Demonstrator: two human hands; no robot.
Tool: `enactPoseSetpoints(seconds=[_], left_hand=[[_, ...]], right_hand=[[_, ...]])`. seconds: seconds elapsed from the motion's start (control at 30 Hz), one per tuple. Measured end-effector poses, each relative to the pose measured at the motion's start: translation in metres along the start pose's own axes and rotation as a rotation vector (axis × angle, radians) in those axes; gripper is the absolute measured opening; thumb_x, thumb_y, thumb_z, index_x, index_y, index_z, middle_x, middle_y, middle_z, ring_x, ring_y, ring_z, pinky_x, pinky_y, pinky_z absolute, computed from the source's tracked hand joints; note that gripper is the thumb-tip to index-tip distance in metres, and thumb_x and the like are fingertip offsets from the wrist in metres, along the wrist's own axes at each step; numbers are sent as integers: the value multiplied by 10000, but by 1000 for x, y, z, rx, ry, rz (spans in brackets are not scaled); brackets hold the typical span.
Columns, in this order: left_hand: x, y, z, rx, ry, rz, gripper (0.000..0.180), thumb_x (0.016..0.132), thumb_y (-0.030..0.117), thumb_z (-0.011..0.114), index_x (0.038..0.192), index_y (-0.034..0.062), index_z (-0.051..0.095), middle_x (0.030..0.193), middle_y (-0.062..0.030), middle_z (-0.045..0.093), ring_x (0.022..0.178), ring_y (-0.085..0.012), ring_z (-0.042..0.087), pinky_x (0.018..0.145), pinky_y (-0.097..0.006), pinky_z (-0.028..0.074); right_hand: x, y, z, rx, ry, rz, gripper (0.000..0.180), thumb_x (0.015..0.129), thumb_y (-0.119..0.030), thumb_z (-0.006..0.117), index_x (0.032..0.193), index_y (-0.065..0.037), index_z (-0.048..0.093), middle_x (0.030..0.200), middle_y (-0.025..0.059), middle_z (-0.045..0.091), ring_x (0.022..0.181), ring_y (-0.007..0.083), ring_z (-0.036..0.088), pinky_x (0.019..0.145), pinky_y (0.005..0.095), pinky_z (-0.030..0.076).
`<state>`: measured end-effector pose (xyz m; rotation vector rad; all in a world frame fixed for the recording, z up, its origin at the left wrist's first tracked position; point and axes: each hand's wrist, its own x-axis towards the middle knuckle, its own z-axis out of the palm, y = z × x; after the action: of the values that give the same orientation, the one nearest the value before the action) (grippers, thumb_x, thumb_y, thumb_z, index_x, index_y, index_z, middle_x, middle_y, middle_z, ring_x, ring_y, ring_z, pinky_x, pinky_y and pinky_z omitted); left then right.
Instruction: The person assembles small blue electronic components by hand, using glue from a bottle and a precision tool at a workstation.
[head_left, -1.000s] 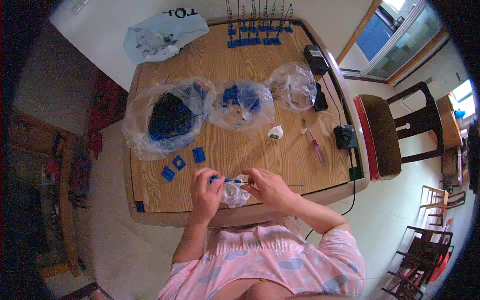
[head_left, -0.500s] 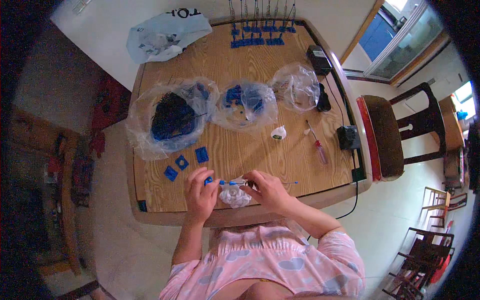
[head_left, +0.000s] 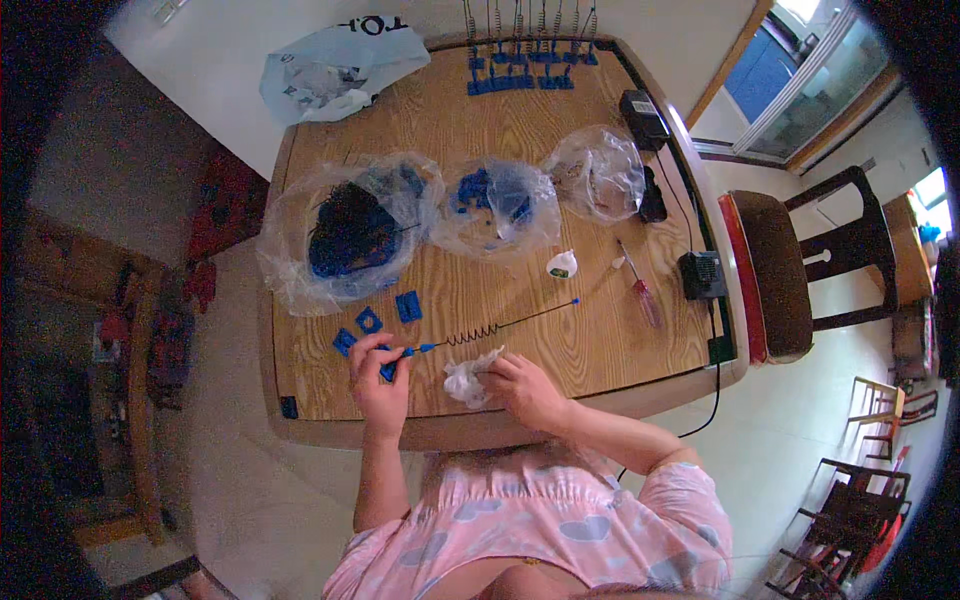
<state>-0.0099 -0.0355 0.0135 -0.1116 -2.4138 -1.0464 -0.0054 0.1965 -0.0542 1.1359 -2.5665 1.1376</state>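
My left hand (head_left: 378, 378) grips the blue end of a thin black rod with a coiled spring (head_left: 480, 331) in its middle; the rod stretches right across the wooden table (head_left: 560, 365) to a small blue tip. My right hand (head_left: 522, 387) rests on the table near the front edge, fingers closed on a crumpled white cloth (head_left: 463, 380) just below the spring. A few small blue square plastic pieces (head_left: 368, 320) lie just beyond my left hand.
Three clear plastic bags (head_left: 350, 228) of blue and black parts sit mid-table. Finished spring rods on blue bases (head_left: 525, 70) stand at the far edge. A red-handled screwdriver (head_left: 642, 295), a small white bottle (head_left: 562, 264), black boxes with cables and a chair (head_left: 790, 270) lie right.
The spring rod was held between both hands near the table's front edge. Now it lies stretched out to the right, held only by my left hand; my right hand has dropped onto the white cloth.
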Motion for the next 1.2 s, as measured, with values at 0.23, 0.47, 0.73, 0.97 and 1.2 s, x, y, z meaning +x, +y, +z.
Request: enactPoseSetpoints(seconds=[0.23,0.47,0.73,0.97,1.2], left_hand=[[-3,11,-2,108,31,210,261,658,-54,742,819,63,573,998,-79,595,993,-299,564,852,-413,467],[-1,20,-3,239,-4,505,254,679,-29,749,872,85,627,970,-58,606,974,-270,565,810,-412,482],[-4,26,1,193,-90,633,237,686,3,753,892,66,656,1005,-55,604,985,-258,553,796,-410,472],[-6,26,2,183,-133,637,235,700,26,745,912,71,653,1015,-54,597,1002,-256,542,824,-420,456],[-8,28,2,189,-136,644,253,698,23,743,926,72,644,1017,-55,603,1002,-259,544,825,-425,454]], right_hand=[[0,-9,-3,185,0,276,240,767,-116,657,992,-63,591,896,130,539,891,332,542,755,418,470],[10,-59,-70,85,130,48,309,787,-191,673,1066,-91,586,970,112,590,964,289,571,870,435,455],[31,-39,-58,-91,91,173,352,804,-305,678,1090,-114,602,936,62,610,963,257,581,1025,471,342],[31,-41,-54,72,240,204,350,771,-282,709,1045,-99,593,908,63,601,883,274,562,915,446,389],[34,-46,-59,-23,239,151,238,751,-218,723,917,-98,601,823,51,577,834,263,544,845,410,387]])
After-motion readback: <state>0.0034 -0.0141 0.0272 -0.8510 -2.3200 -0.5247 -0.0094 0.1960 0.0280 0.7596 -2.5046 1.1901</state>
